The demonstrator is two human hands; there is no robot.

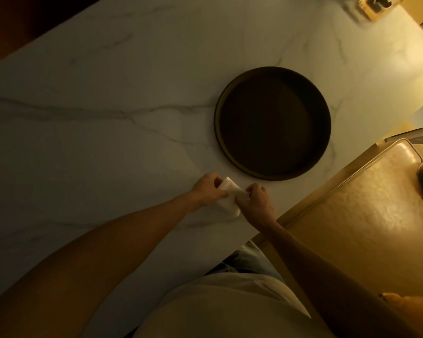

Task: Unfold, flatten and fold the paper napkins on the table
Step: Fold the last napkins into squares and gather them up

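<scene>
A small white paper napkin (227,198) lies on the marble table (108,118) near its front right edge, folded or partly crumpled. My left hand (206,189) pinches its left side with the fingers curled on the paper. My right hand (255,200) grips its right side the same way. The napkin stretches between both hands, its lower corner resting on the table. The fingers hide parts of the napkin's edges.
A round dark tray (220,103) with a raised rim sits just beyond the hands, to the right. A tan leather chair seat (364,215) stands by the table's right edge. A glass holder (376,4) stands at the far right corner.
</scene>
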